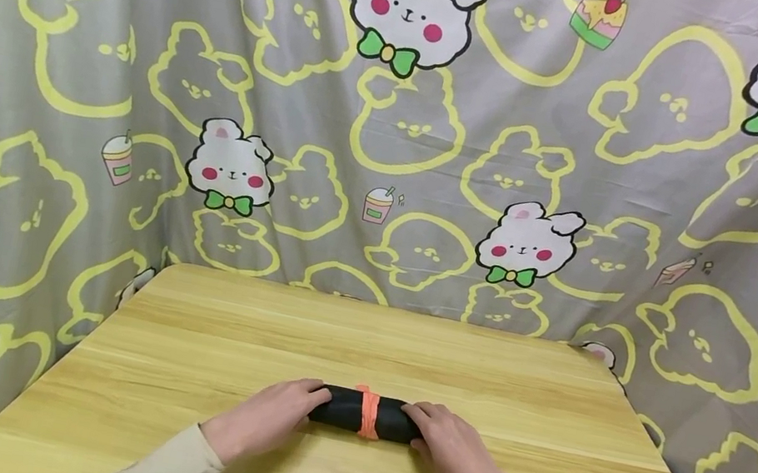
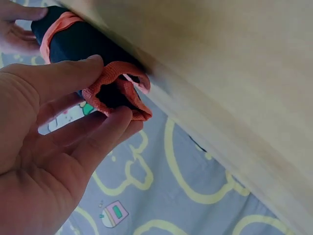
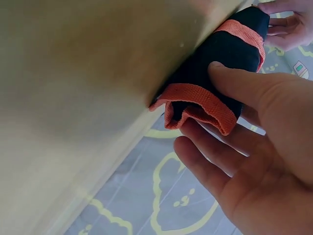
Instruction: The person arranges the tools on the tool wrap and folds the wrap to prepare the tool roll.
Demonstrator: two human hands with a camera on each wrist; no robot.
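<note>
A rolled black cloth bundle (image 1: 341, 409) with orange edging lies crosswise on the table, an orange strap (image 1: 369, 415) wrapped round its middle. My left hand (image 1: 274, 417) grips its left end, thumb on the near side and fingers at the far side. At the opposite end my right hand (image 1: 458, 453) holds the roll the same way. Both wrist views show the rolled ends: the left end's orange trim (image 2: 117, 81) curls in a loose spiral between thumb and fingers, and the right end's orange trim (image 3: 200, 100) folds inward beside the right fingers.
The wood-grain table (image 1: 360, 343) spreads out around the roll. A grey curtain (image 1: 398, 130) printed with yellow outlines and white cartoon animals hangs behind the table and along both sides.
</note>
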